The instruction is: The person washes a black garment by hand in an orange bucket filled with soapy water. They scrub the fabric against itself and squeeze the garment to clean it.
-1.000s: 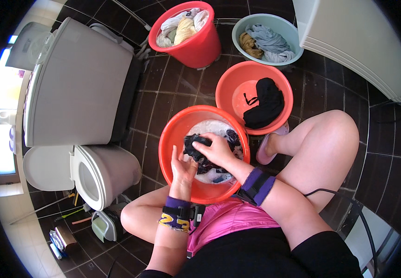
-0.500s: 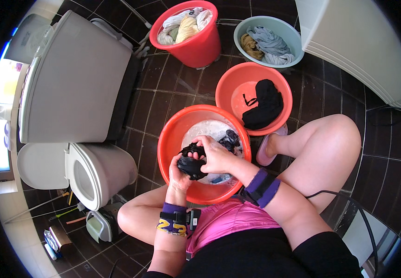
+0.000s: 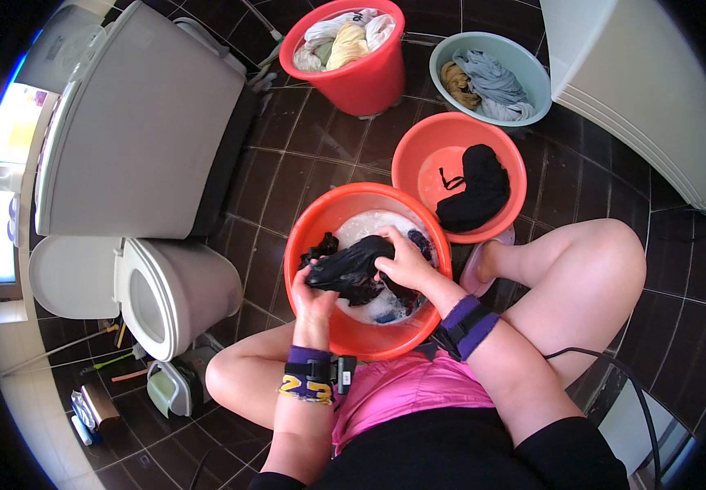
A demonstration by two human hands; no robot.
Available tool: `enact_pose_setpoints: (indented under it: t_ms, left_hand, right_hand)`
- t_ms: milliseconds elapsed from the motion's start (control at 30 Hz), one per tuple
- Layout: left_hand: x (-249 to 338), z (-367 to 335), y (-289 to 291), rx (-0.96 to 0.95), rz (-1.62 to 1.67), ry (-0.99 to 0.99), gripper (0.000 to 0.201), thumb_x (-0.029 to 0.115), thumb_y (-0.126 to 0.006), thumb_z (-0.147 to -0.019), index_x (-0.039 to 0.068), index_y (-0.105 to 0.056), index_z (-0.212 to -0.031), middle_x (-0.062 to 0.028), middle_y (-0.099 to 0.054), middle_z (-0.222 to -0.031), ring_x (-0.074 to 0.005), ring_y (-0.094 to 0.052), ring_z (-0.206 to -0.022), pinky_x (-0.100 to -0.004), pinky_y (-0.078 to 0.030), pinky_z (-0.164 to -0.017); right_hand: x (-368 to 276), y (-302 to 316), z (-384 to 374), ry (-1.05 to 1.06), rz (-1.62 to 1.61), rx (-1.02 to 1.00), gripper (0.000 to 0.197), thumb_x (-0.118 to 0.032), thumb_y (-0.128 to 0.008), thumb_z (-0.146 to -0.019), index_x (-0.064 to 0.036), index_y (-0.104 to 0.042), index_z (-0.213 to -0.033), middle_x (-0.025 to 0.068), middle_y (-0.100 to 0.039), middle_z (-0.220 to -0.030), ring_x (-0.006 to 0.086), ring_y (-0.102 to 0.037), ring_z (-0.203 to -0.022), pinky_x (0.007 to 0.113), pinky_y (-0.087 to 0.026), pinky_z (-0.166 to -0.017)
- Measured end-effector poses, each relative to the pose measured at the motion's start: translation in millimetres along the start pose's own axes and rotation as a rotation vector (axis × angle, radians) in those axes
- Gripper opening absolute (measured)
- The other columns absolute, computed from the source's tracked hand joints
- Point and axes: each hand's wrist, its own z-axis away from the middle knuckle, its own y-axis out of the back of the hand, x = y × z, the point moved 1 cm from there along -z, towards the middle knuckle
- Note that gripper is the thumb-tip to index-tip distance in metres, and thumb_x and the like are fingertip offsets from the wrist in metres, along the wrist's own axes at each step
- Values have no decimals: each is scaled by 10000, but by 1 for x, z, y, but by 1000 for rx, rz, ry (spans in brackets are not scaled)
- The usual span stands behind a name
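Observation:
Over an orange basin [image 3: 308,214] of sudsy water, both my hands are closed on a wet black garment [image 3: 349,265]. My left hand [image 3: 312,296] grips its left end; the fingers are partly behind the cloth. My right hand [image 3: 408,260] pinches the right end between thumb and fingers. The cloth stretches between the two hands, with loose folds hanging towards the water. What kind of garment it is cannot be made out. White suds [image 3: 369,222] lie around it, and other dark wet clothes [image 3: 421,243] sit in the basin at the right.
A second orange basin [image 3: 418,135] with a black garment [image 3: 479,192] touches the first at the far right. Beyond stand a red bucket [image 3: 353,86] and a pale blue basin [image 3: 443,53], both holding clothes. A toilet [image 3: 186,286] is at the left; a cable [image 3: 639,384] runs by my right arm.
The black garment was bunched between my hands and is now drawn out lengthwise. My right hand has moved right, away from the left. The whole view has shifted slightly.

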Motion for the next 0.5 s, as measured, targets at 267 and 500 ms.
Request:
enact_pose_setpoints:
  t_ms: [267, 500]
  left_hand:
    - [-59, -26, 36, -338, -66, -22, 361, 391, -556, -896, 81, -596, -1076, -109, -634, -1090, -275, -602, -1021, -426, -488, -903]
    - [-74, 16, -22, 124, -387, 44, 359, 435, -521, -914, 111, -597, -1047, -79, -640, -1012, -241, -617, -954, -415, -518, -824]
  right_hand:
    - [-74, -66, 47, 479, 357, 64, 274, -262, -768, -654, -165, -628, -868, 55, -593, -866, 265, -627, -789, 361, -515, -690]
    - [-29, -38, 9, 447, 744, 382, 203, -306, -666, -767, -133, -597, -687, 69, -582, -729, 293, -611, -603, 415, -501, -511]
